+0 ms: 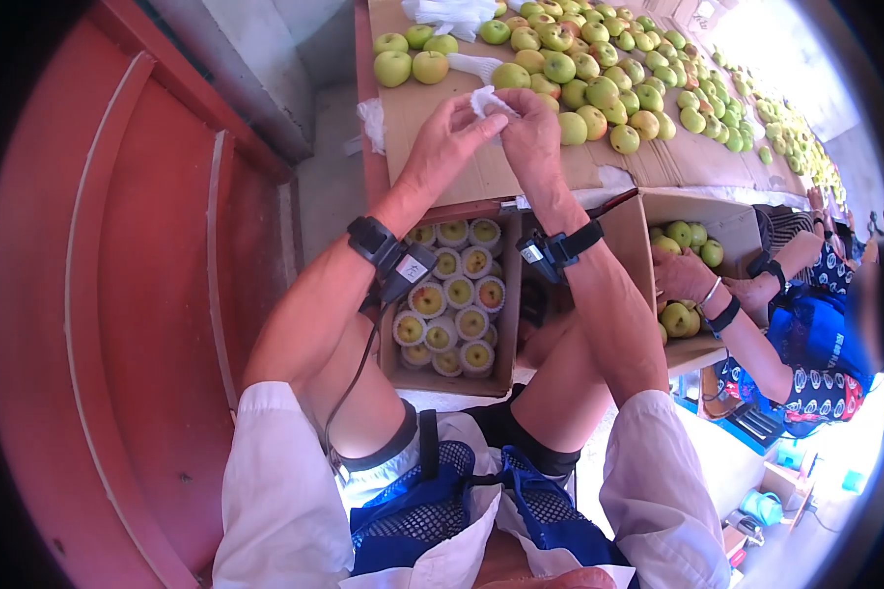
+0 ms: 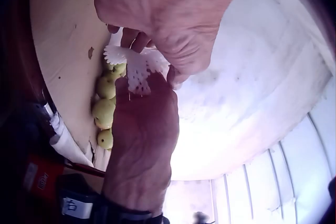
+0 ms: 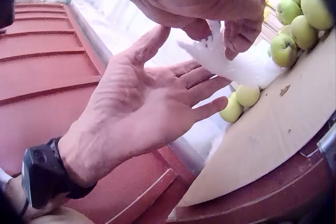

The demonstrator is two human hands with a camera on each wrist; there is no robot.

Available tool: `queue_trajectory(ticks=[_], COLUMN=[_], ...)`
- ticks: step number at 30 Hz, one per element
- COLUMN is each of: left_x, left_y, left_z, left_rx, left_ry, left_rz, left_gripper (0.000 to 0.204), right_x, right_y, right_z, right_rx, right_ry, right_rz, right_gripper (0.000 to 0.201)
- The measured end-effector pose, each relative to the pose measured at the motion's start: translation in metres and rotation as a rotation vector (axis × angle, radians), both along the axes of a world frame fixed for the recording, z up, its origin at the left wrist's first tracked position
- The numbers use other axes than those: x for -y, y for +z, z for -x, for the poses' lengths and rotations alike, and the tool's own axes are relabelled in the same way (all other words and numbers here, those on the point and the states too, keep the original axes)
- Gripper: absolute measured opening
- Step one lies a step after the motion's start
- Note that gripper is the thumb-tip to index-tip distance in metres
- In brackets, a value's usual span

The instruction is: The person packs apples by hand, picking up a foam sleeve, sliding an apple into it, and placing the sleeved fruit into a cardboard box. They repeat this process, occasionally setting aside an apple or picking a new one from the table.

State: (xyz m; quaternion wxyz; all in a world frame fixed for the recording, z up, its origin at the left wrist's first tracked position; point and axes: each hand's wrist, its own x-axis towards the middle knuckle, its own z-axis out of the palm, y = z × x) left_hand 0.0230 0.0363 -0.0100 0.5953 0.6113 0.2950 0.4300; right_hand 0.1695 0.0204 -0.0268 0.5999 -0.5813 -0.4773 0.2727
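A small white foam net (image 1: 488, 100) is between both hands above the table's near edge. My right hand (image 1: 532, 137) pinches it; in the right wrist view the net (image 3: 218, 60) hangs from the thumb and fingers of that hand (image 3: 197, 1). My left hand (image 1: 454, 137) is beside it, and the right wrist view shows its palm (image 3: 139, 103) with fingers straight and spread, the fingertips at the net. In the left wrist view the net (image 2: 139, 71) lies partly over the right hand's fingers. No apple is in either hand.
Many loose apples (image 1: 599, 93) cover the cardboard-topped table, with more white nets (image 1: 452, 12) at its far left. Below stands a box of netted apples (image 1: 459, 292) between the knees. Another person's hands (image 1: 685, 275) reach into a second box (image 1: 688, 208) at right.
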Motion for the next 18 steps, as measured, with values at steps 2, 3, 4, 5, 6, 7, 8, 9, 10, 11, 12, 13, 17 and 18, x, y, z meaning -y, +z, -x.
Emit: queue_trajectory(ticks=[2, 3, 4, 5, 6, 7, 8, 9, 10, 11, 12, 13, 17, 18], left_x=[-0.001, -0.004, -0.008, -0.013, -0.017, -0.021, -0.021, -0.021, -0.021, -0.022, -0.022, -0.022, -0.021, -0.023], left_y=[0.001, -0.001, -0.003, -0.008, -0.013, -0.018, -0.019, -0.019, -0.020, -0.020, -0.020, -0.020, -0.017, -0.017], left_z=[0.000, 0.001, 0.002, 0.004, 0.006, 0.008, 0.008, 0.008, 0.008, 0.008, 0.008, 0.008, 0.010, 0.011], left_rx=[0.041, 0.041, 0.042, 0.048, 0.055, 0.061, 0.094, 0.126, 0.159, 0.200, 0.240, 0.281, 0.294, 0.301], left_ry=[0.022, 0.048, 0.075, 0.077, 0.080, 0.084, 0.084, 0.084, 0.084, 0.055, 0.027, -0.001, -0.060, -0.082], left_rz=[0.061, 0.063, 0.065, 0.089, 0.113, 0.136, 0.185, 0.234, 0.283, 0.317, 0.351, 0.386, 0.427, 0.448], left_gripper=[0.050, 0.048, 0.046, 0.044, 0.042, 0.040, 0.038, 0.036, 0.034, 0.034, 0.033, 0.033, 0.035, 0.035], right_x=[0.000, 0.001, 0.001, 0.004, 0.008, 0.010, 0.010, 0.010, 0.010, 0.010, 0.009, 0.008, 0.015, 0.017], right_y=[-0.002, -0.002, -0.002, 0.002, 0.007, 0.011, 0.010, 0.008, 0.007, 0.005, 0.003, 0.002, 0.011, 0.013], right_z=[0.005, 0.007, 0.009, 0.011, 0.013, 0.014, 0.014, 0.012, 0.011, 0.010, 0.009, 0.009, 0.009, 0.009], right_rx=[0.061, 0.075, 0.089, 0.068, 0.047, 0.026, -0.056, -0.140, -0.223, -0.306, -0.388, -0.471, -0.541, -0.575], right_ry=[-0.007, -0.010, -0.012, -0.007, -0.001, 0.005, 0.032, 0.058, 0.084, 0.105, 0.127, 0.148, 0.204, 0.214], right_rz=[-0.010, -0.019, -0.027, -0.011, 0.005, 0.021, 0.035, 0.050, 0.065, 0.049, 0.034, 0.020, 0.054, 0.061], right_gripper=[0.024, 0.023, 0.023, 0.023, 0.023, 0.024, 0.025, 0.026, 0.026, 0.026, 0.026, 0.026, 0.029, 0.030])
